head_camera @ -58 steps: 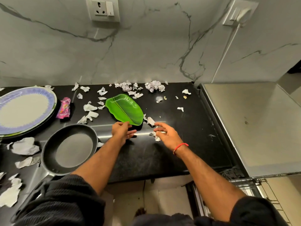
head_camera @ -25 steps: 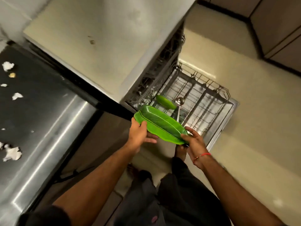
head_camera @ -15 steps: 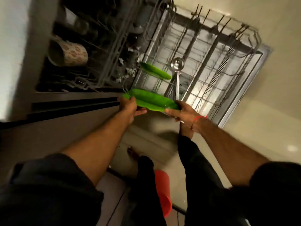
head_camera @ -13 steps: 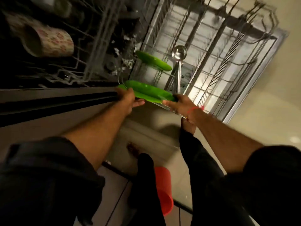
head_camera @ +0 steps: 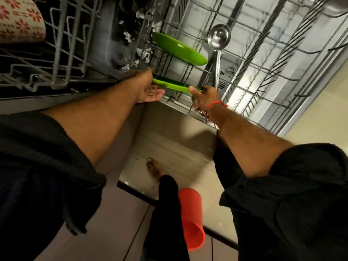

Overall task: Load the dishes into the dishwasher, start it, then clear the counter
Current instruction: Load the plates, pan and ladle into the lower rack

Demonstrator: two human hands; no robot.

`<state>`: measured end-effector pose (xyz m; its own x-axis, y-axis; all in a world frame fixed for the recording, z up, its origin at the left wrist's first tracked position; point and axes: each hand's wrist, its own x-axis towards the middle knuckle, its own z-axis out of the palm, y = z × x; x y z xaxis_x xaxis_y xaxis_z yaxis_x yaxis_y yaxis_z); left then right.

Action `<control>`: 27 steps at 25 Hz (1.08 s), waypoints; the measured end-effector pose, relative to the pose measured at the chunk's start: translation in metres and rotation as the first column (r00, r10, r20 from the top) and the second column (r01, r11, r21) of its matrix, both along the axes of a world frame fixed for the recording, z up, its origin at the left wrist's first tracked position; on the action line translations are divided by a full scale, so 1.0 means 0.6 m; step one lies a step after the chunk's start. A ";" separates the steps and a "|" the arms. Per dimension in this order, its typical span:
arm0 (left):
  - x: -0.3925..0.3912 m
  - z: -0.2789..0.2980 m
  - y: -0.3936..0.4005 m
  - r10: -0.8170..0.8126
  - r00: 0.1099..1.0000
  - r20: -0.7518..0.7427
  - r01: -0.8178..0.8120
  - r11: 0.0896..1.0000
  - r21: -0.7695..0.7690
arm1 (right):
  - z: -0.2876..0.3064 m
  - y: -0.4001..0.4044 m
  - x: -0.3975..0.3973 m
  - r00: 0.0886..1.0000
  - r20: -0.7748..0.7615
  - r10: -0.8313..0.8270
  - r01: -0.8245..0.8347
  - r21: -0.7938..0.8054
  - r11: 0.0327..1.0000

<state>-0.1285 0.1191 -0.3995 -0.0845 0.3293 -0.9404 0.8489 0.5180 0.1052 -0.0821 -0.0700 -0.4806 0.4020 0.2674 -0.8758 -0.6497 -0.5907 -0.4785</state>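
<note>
I hold a green leaf-shaped plate edge-on at the near edge of the dishwasher's pulled-out lower rack. My left hand holds its left end, with the fingers spread beneath it. My right hand, with a red thread at the wrist, pinches its right end, thumb on top. A second green plate stands tilted among the rack's tines just behind. A steel ladle stands upright to its right.
The upper rack at the left carries a floral cup. Crumpled paper scraps lie in the dishwasher's tub. A red cup lies on the floor by my feet, below the open door.
I have carried the green plate from the counter to the dishwasher and lowered it to the lower rack's near edge. My view has swung from the counter to the open machine.
</note>
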 end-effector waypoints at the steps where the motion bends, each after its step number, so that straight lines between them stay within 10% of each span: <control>1: -0.002 0.008 -0.003 0.018 1.000 0.000 -0.018 1.000 -0.021 | 0.003 -0.006 -0.001 1.000 -0.012 0.007 -0.007 0.005 1.000; 7: -0.059 0.082 -0.070 -0.037 0.995 0.090 0.010 0.957 0.290 | 0.086 -0.056 -0.028 0.979 0.178 0.102 -0.088 -0.085 0.992; 14: -0.167 0.323 -0.133 -0.290 0.905 0.312 0.033 0.778 0.627 | 0.395 -0.006 -0.080 0.927 0.325 0.187 -0.281 0.272 0.920; 20: -0.336 0.610 -0.135 -0.330 0.861 0.386 -0.179 0.515 0.839 | 0.721 0.098 -0.196 0.721 0.579 0.381 -0.666 0.425 0.614; 27: -0.635 0.786 -0.078 0.023 0.796 0.605 -0.601 0.149 0.785 | 0.912 0.238 -0.448 0.566 0.656 0.499 -0.823 0.490 0.288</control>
